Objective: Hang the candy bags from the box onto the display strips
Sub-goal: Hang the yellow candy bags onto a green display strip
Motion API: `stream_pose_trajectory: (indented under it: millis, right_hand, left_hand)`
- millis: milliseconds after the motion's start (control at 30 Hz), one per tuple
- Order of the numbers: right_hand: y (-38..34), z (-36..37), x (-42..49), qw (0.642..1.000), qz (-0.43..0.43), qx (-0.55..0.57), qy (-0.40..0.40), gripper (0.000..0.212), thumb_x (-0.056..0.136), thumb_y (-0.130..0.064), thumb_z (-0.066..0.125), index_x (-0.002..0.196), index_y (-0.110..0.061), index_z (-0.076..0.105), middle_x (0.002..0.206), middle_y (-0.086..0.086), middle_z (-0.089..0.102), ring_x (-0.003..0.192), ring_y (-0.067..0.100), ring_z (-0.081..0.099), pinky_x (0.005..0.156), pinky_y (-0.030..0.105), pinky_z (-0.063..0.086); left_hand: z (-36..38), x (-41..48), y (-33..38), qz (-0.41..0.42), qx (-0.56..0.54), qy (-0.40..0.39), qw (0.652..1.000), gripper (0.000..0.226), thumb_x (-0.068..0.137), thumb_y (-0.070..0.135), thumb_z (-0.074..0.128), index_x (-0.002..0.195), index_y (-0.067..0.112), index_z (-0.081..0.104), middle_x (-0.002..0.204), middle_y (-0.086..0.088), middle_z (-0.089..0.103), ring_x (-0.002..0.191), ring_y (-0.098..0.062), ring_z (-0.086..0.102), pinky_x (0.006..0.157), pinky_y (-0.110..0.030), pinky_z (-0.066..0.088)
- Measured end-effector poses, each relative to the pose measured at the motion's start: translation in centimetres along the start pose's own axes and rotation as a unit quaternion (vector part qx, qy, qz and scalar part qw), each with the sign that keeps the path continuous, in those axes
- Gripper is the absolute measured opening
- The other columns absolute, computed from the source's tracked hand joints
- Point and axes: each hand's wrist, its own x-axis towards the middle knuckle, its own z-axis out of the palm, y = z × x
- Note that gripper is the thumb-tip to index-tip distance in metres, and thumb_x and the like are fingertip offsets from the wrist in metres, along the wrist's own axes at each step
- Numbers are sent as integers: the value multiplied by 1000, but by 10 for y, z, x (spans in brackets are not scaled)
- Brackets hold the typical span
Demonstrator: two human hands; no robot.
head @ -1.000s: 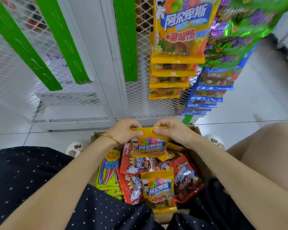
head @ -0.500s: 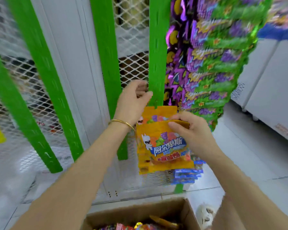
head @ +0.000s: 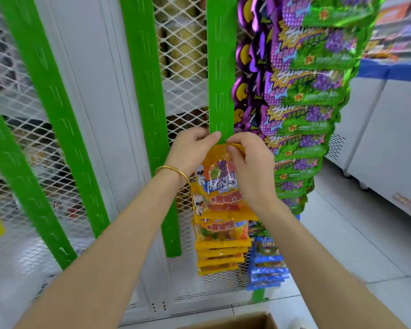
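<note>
A: Where's the candy bag?
B: The yellow candy bag [head: 220,184] is hanging in front of the green display strip [head: 221,74], top edge right at the strip, approx. mid-height. Both hands are on it.

A: L hand?
B: The left hand [head: 191,150] is curling its fingers at the bag's top left corner, thumb tip touching the strip. It's pinching the bag's top edge, w/ a gold bangle [head: 176,173] sitting on the wrist.

A: R hand?
B: The right hand [head: 249,162] is gripping the top edge from the right, fingers bent over it, palm covering part of the bag's front.

A: Hooked on yet?
B: Can't tell, the fingers are hiding the hole.

A: What's below?
B: More yellow bags [head: 221,245] are hanging stacked on the same strip, just under the held one. Blue bags [head: 267,264] are hanging lower right, beside them.

A: Anything else nearby?
B: Green-and-purple bags [head: 311,96] are filling the next strip to the right. Two more green strips are standing bare to the left, e.g. one [head: 150,115] just beside the left arm, against white mesh panels [head: 183,55]. The cardboard box [head: 254,322] is showing its rim at the bottom edge; contents not visible.
</note>
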Motion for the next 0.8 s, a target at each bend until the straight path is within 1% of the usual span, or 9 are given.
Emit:
stream_pose_trajectory:
  millis: [67,267,400,467,533,567,633,733,800]
  right_hand:
    - [2,5,1,1000,-9,-19,5,10,88,-2,56,97,-3,62,93,9,60,82,17,53,69,18,36]
    - [8,12,-5,999,-18,-39,16,6,88,-1,54,90,-1,59,87,12,56,76,12,42,62,27,34]
    - [12,13,-15,999,-14,-44,8,6,88,0,54,91,-1,59,88,9,55,76,12,44,61,23,34]
    - [15,13,-19,999,-3,-42,-6,6,90,-2,54,93,-2,59,90,9,55,76,12,45,62,23,33]
    - [18,14,-24,999,12,-41,-20,7,91,-5,53,95,-2,58,93,8,55,77,12,45,63,25,36]
    - [20,14,-26,999,16,-42,-22,7,92,-6,53,97,-3,57,95,8,56,77,12,45,64,27,37]
    - [22,15,-27,998,19,-48,-24,9,93,-9,53,99,-3,57,97,8,56,78,11,46,65,30,39]
    - [23,13,-29,997,27,-63,-27,12,93,-12,53,101,-4,57,97,8,57,79,18,53,63,30,42]
    - [21,11,-30,997,23,-70,-26,14,93,-12,54,103,-4,58,99,8,58,79,22,56,62,31,43]
  left_hand:
    - [-1,0,0,-1,4,-2,1000,33,90,32,57,66,11,49,58,-2,37,56,-15,36,54,-27,28]
    - [-1,3,-2,-2,3,6,1000,36,89,33,58,65,8,48,54,-2,32,51,-16,30,59,-28,29]
    - [-3,0,-3,7,9,4,1000,39,90,33,57,60,10,47,53,-1,35,50,-15,32,56,-27,28]
    - [-5,-5,-5,17,16,-9,1000,36,91,31,56,66,6,55,61,-8,43,56,-16,38,58,-27,33]
    - [-5,-10,-13,21,15,-25,999,24,91,26,57,81,5,64,72,-10,55,64,-15,47,63,-27,42]
    - [-5,-13,-17,18,5,-31,999,15,90,21,59,91,7,65,81,-7,62,71,-13,54,71,-26,46]
    - [-3,-19,-23,22,-20,-35,999,17,87,9,60,103,12,64,95,1,66,84,-6,60,84,-19,49]
    - [-2,-21,-27,41,-23,-41,998,27,85,0,58,97,23,63,89,14,64,85,3,59,81,-11,48]
    - [-1,-22,-30,48,-10,-33,998,28,85,0,57,103,21,64,95,12,66,91,0,60,84,-15,49]
